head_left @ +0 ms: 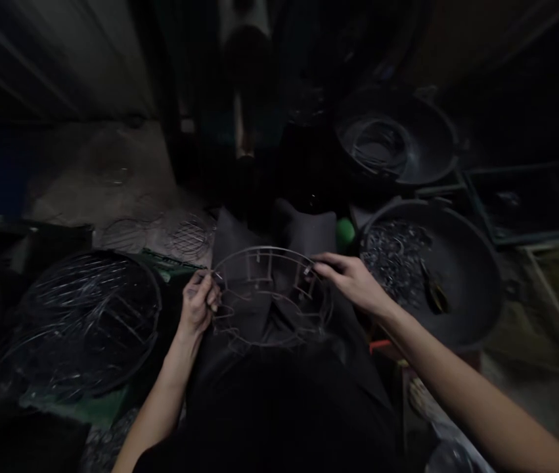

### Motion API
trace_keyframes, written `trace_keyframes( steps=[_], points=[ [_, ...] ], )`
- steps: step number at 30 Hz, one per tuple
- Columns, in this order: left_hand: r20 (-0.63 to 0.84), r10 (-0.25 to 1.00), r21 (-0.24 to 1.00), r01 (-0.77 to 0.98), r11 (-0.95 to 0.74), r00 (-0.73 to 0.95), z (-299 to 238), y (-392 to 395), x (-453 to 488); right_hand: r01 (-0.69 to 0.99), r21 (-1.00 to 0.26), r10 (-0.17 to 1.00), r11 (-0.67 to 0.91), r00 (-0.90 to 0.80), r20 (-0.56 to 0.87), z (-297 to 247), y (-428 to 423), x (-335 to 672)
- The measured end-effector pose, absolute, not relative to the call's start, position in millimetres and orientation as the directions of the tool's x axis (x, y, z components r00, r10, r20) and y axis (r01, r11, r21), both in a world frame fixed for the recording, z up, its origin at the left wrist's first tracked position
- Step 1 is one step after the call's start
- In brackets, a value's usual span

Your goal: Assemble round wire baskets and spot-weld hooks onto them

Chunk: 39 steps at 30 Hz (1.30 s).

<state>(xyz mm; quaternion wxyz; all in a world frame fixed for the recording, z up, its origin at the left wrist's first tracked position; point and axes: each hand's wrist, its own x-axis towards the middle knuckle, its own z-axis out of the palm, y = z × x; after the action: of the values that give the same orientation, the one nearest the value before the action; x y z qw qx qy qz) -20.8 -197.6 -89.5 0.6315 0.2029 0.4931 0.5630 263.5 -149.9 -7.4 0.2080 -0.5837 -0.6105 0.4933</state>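
Observation:
A round wire frame (270, 250), with a top ring and short bent uprights, is held over my lap on dark cloth. My left hand (199, 299) is closed on the left side of its ring. At the ring's upper right, my right hand (353, 279) pinches the wire near a small shiny piece that I cannot make out. Lower parts of the frame blur into the dark trousers. Just right of my right hand is a dark basin (476, 282) with many small metal pieces (392, 256) and a pair of pliers (434, 289) in it.
Another dark basin (437, 141) farther back holds coiled wire rings (380, 148). To the left, a wide round container (158, 309) carries a heap of wire parts (87, 309). Wire grids (189, 238) lie on the floor ahead. A vertical machine part (244, 125) stands in front of me.

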Motion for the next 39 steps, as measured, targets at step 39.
trace_keyframes(
  steps=[39],
  points=[
    [-0.357, 0.934, 0.772, -0.568, 0.285, -0.018, -81, -213, -34, 0.626, -0.766, 0.965, 0.148, -0.259, -0.026, 8, -212, 265]
  ],
)
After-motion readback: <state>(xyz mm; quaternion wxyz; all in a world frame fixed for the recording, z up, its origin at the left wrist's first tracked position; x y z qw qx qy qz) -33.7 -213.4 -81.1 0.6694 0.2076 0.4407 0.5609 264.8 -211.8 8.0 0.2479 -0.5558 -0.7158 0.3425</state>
